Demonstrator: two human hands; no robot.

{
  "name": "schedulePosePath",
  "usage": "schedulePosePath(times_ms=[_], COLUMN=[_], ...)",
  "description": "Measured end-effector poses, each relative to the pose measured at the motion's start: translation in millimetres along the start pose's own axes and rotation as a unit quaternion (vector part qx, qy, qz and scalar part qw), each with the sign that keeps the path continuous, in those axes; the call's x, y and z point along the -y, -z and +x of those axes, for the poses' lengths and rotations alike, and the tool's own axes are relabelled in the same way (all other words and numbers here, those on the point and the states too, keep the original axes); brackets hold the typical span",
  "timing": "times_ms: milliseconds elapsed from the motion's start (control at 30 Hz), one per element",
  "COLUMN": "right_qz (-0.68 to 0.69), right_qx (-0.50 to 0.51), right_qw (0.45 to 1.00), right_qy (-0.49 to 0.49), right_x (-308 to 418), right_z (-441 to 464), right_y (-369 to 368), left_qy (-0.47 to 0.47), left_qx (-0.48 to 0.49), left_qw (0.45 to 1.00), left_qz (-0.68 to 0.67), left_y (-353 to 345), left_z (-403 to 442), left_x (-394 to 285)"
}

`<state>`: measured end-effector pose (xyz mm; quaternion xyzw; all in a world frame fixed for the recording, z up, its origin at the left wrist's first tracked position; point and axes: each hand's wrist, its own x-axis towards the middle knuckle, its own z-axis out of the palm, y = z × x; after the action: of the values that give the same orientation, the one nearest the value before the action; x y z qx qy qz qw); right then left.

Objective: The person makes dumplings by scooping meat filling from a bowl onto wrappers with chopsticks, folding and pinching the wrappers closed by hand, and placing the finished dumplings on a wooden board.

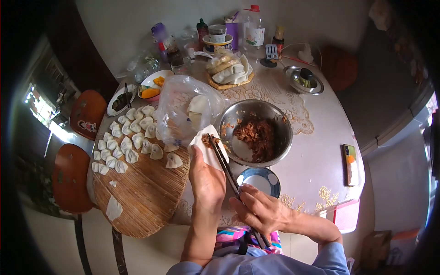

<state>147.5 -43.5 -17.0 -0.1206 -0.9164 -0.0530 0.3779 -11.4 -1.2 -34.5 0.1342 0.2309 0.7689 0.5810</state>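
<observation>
On my left hand (206, 178) lies a white dumpling wrapper (210, 156), held up between the board and the bowl. My right hand (259, 208) grips dark chopsticks (224, 164), whose tips touch a small lump of meat filling (209, 140) on the wrapper. Beyond and to the right, a steel mixing bowl (286, 142) holds more of the reddish-brown filling. A blue-rimmed plate (274, 183) lies beneath my right hand. Folded dumplings (132, 156) stand in rows on the round wooden board (146, 197). A clear plastic bag (176, 110) with wrappers inside sits behind my left hand.
At the back stand a basket of wrapped white dough pieces (231, 73), a large bottle with a red cap (253, 32) and several jars. A phone (350, 165) lies near the right edge. A steel dish (316, 89) is at back right; chairs (71, 178) flank the left side.
</observation>
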Motion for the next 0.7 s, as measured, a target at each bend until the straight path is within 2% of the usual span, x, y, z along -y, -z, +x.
schedulePosePath(times_ms=[33,133,200,267,333,367,400,467,600,700], right_qz=[-0.020,-0.057,-0.011,0.065,0.094,0.205,0.311,0.385,0.441,0.455], right_qx=[0.013,0.052,0.051,0.008,-0.061,-0.163,-0.261,-0.322,-0.353,-0.371], right_qw=[1.000,0.996,0.999,0.994,0.984,0.947,0.883,0.810,0.728,0.727], right_qy=[0.018,0.049,-0.015,-0.088,-0.137,-0.188,-0.233,-0.305,-0.388,-0.355], right_x=[1,0,-4,-14,-32,-39,-47,-64,-90,-100], right_z=[1,9,9,17,10,10,8,4,-7,-17], right_y=[2,26,49,82,109,110,107,110,100,101], left_qy=[0.032,0.102,0.139,0.172,0.195,0.200,0.205,0.225,0.256,0.251], left_qx=[-0.017,0.031,0.041,0.035,0.096,0.121,0.144,0.140,0.130,0.127], left_qw=[0.999,0.992,0.985,0.978,0.972,0.969,0.965,0.962,0.956,0.956], left_qz=[-0.027,-0.064,-0.096,-0.111,-0.085,-0.078,-0.071,-0.060,-0.060,-0.079], left_y=[-1,-11,-10,-19,-27,-28,-32,-42,-44,-42], left_z=[0,3,17,26,34,37,39,39,46,46], left_x=[-6,-19,-16,-11,-9,-7,-6,-8,-8,-11])
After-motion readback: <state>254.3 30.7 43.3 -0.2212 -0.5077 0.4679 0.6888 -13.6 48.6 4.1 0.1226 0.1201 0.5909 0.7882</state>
